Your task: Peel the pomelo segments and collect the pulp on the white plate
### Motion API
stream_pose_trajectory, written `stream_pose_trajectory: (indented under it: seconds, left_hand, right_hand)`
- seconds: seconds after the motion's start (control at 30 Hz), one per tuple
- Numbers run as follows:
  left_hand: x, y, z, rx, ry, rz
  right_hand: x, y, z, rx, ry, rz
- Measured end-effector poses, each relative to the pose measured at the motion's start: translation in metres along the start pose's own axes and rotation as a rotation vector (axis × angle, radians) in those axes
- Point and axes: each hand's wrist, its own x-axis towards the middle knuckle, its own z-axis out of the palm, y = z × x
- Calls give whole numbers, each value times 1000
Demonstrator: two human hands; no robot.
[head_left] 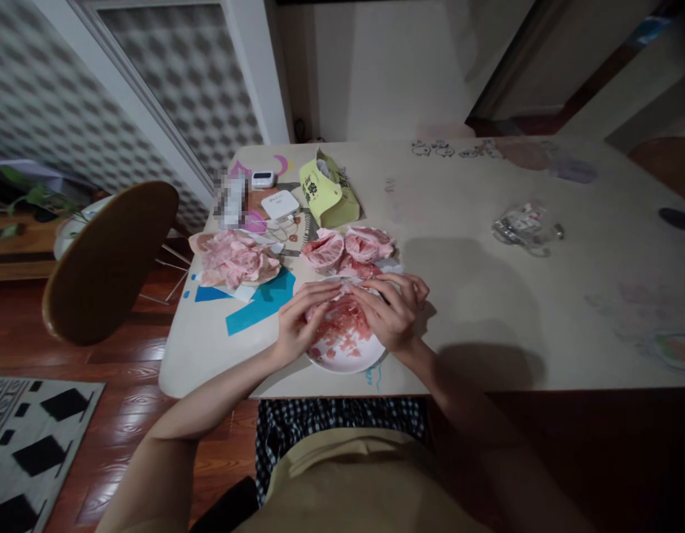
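A white plate [342,364] near the table's front edge holds loose red pomelo pulp [345,326]. Over its far side, my left hand [304,314] and my right hand [395,307] meet with fingers bent inward. Between their fingertips is a piece of pomelo [350,284] with pale membrane, mostly covered by the fingers. Just beyond the plate lie opened pomelo chunks [369,243] with pink rind and red flesh. Left of them, a heap of pink pomelo peel [234,257] rests on paper.
Blue paper strips [261,303] lie left of the plate. Behind are a yellow-green printed bag [331,189], a white box [281,204] with cables and a small white device [263,179]. A clear plastic bag [525,224] sits at right. A chair [112,263] stands left.
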Motion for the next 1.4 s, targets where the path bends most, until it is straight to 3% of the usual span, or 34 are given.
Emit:
stream_pose_trajectory:
  seconds: [0.4, 0.53, 0.87, 1.1, 1.3, 1.4]
  left_hand:
    - [-1, -8, -6, 102, -99, 267]
    - [-2, -8, -5, 108, -97, 289]
    - [2, -2, -2, 39, 6, 67]
    - [5, -2, -4, 43, 76, -40]
    - [14, -5, -8, -10, 260, -218]
    - [16, -5, -8, -36, 297, -254]
  right_hand:
    - [0, 0, 1, -59, -70, -41]
    - [1, 1, -2, -66, -75, -44]
    - [2, -1, -1, 18, -88, -3]
    - [7, 2, -4, 60, 36, 53]
    - [9, -4, -7, 136, -46, 1]
    - [7, -7, -7, 151, -85, -38]
